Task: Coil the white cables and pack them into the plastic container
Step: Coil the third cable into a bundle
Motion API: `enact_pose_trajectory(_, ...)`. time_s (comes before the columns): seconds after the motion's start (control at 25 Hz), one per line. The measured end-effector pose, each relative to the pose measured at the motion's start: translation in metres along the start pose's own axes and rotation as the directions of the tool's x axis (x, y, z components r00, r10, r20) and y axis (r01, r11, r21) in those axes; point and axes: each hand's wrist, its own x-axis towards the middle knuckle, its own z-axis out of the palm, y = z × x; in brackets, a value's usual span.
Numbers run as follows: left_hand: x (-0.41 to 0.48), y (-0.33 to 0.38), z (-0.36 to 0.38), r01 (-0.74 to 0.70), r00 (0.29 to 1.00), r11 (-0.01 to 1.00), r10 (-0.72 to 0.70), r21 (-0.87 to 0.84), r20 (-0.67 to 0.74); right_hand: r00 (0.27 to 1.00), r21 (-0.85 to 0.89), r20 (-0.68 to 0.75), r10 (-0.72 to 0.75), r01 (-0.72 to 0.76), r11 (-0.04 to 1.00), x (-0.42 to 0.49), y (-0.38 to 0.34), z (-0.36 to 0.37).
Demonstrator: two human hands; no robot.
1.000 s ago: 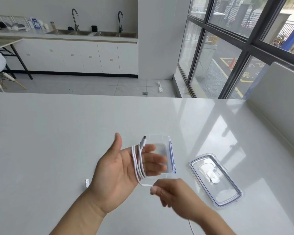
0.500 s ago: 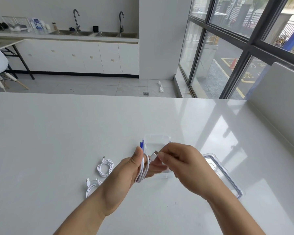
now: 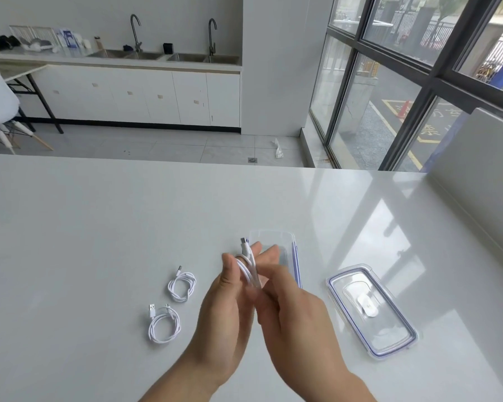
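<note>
Whereas its tail hung loose a second ago, left hand [image 3: 224,309] and right hand [image 3: 291,311] now pinch the fully wound white cable [image 3: 249,268], judged ready for packing.

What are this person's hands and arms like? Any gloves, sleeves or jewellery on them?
Both are bare. The left hand and right hand wear no gloves, and no ring shows, though the fingers are blurred. The forearms are uncovered down to the picture's lower edge: no sleeve, watch or bracelet is in view.
</note>
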Motion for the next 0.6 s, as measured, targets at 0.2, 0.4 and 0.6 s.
enact_pose_trajectory(0.2, 0.009, 0.019, 0.0, 0.009, 0.994, 0.947, -0.045, -0.322, -0.105, 0.984, -0.127, -0.092, -0.155, 0.142, 0.982, -0.009, -0.006, 0.005)
enact_pose_trajectory(0.4, 0.008, 0.029, -0.005, 0.002, 0.998, 0.89, -0.029, -0.456, -0.054, 0.999, 0.134, -0.044, 0.005, 0.001, 0.991, -0.022, 0.009, 0.013)
enact_pose_trajectory(0.6, 0.008, 0.031, -0.012, -0.012, 0.999, 0.929, -0.004, -0.369, -0.043, 0.981, 0.278, 0.171, 0.088, -0.133, 0.951, -0.02, 0.048, 0.007)
